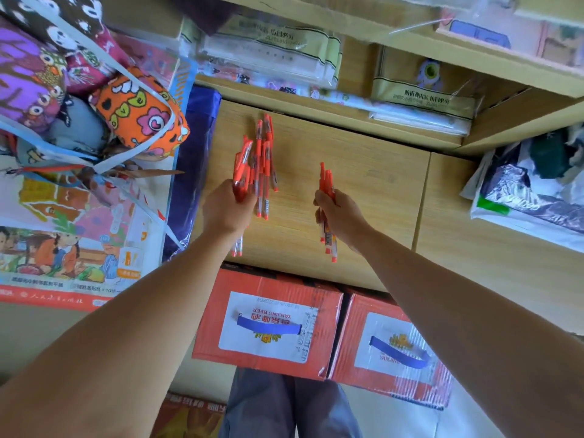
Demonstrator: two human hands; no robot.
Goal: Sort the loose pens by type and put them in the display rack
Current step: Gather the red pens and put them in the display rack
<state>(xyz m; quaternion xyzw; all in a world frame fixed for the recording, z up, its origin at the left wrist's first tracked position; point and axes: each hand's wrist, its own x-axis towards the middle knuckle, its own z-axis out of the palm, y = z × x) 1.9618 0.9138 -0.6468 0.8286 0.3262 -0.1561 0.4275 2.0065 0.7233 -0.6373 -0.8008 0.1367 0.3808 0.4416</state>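
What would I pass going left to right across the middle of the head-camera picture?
Orange pouch → left hand gripping a pen bunch → right hand gripping a smaller bunch → plastic bag.

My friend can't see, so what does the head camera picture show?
Seen from above, a person's left hand grips a bunch of red pens and the right hand grips another bunch, over a wooden cabinet top. Loose red pens lie on the wood beside the left hand; two red boxes sit below.
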